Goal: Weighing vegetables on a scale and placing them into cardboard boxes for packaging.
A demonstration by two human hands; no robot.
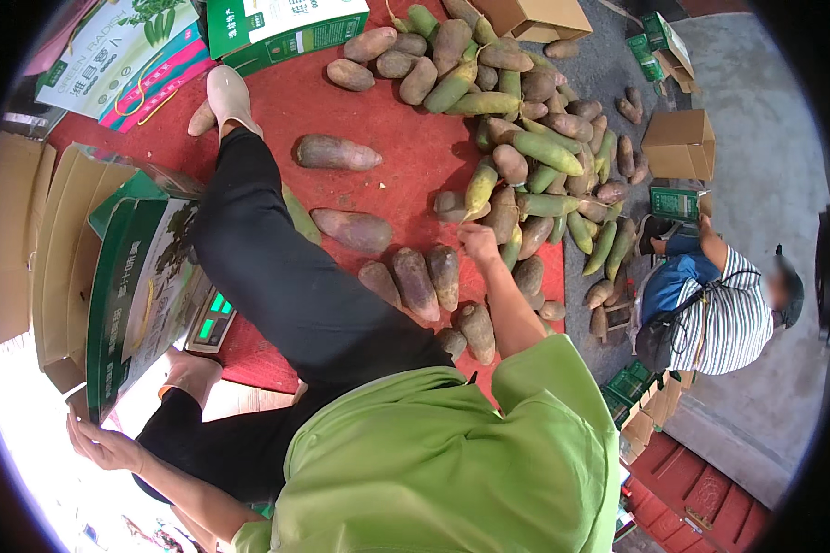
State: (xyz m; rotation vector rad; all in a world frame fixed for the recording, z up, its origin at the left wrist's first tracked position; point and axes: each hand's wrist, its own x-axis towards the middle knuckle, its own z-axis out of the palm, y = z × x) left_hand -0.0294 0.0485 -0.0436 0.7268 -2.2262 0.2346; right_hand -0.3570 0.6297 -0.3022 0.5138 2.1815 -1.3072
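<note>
My right hand [478, 241] is closed at the thin root tip of a yellow-green radish [480, 188], at the near edge of a big heap of green radishes [546, 150] and purple-brown root vegetables [452, 46]. My left hand [106, 448] is low on the left, palm up with fingers stretched out, at the near corner of a green and white carton [124, 304]. The carton's flaps stand up, and its inside is mostly hidden. A scale with a lit green display [214, 319] shows beside it. Several loose purple-brown roots [415, 284] lie between my legs and the heap.
The heap spreads over a red mat [397, 189] and grey floor. Printed cartons [281, 32] and a gift bag [161, 78] stand at the far left. Open brown boxes [678, 145] stand beyond the heap. Another person in a striped shirt [724, 318] sits at the right.
</note>
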